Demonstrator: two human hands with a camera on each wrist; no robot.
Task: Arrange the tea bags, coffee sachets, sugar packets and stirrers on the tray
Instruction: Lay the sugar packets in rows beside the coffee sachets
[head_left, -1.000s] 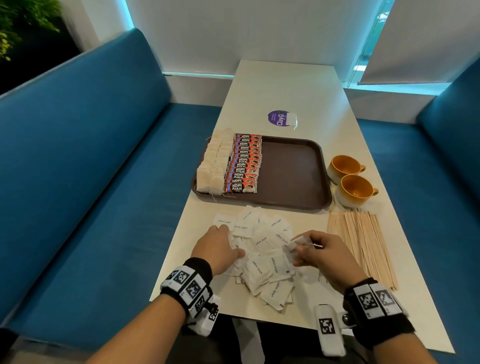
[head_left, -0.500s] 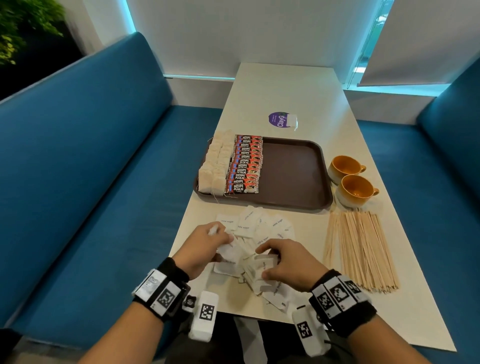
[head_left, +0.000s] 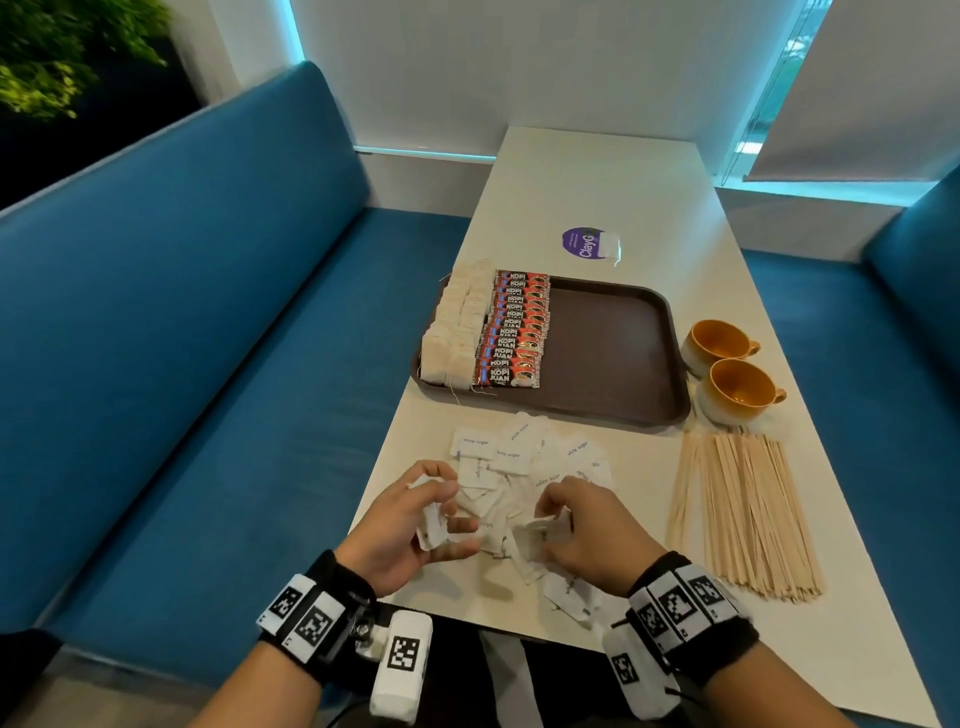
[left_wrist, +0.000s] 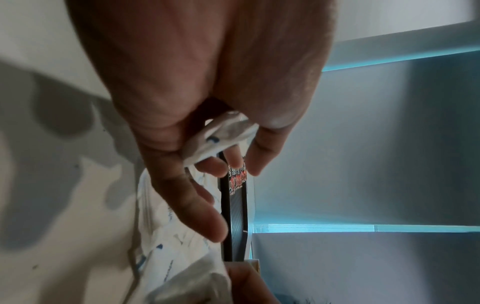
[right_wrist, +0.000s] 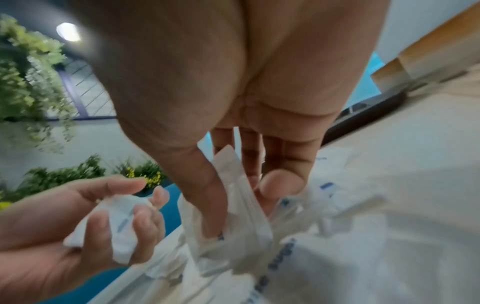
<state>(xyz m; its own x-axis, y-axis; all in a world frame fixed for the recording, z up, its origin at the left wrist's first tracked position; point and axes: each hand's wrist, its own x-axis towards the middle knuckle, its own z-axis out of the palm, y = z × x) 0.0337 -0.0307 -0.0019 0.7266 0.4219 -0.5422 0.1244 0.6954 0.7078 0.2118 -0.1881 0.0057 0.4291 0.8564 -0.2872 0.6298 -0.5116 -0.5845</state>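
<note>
A loose heap of white sugar packets (head_left: 524, 462) lies on the table in front of the brown tray (head_left: 613, 353). My left hand (head_left: 431, 512) holds a small stack of sugar packets (right_wrist: 116, 224) upright in its curled fingers at the heap's left edge. My right hand (head_left: 556, 514) pinches sugar packets (right_wrist: 241, 197) between thumb and fingers over the near part of the heap. On the tray's left side stand a row of tea bags (head_left: 457, 327) and a row of red coffee sachets (head_left: 511, 332). Wooden stirrers (head_left: 748, 509) lie in a bundle to the right.
Two orange cups (head_left: 727, 364) stand right of the tray, just beyond the stirrers. A purple round sticker (head_left: 584, 241) lies past the tray. Blue bench seats (head_left: 208, 364) flank the narrow table (head_left: 597, 176). The tray's right half is bare.
Both hands have drawn nearer to me over the heap. The left hand has gathered packets and turned them upright; the right hand has moved left and picked up packets.
</note>
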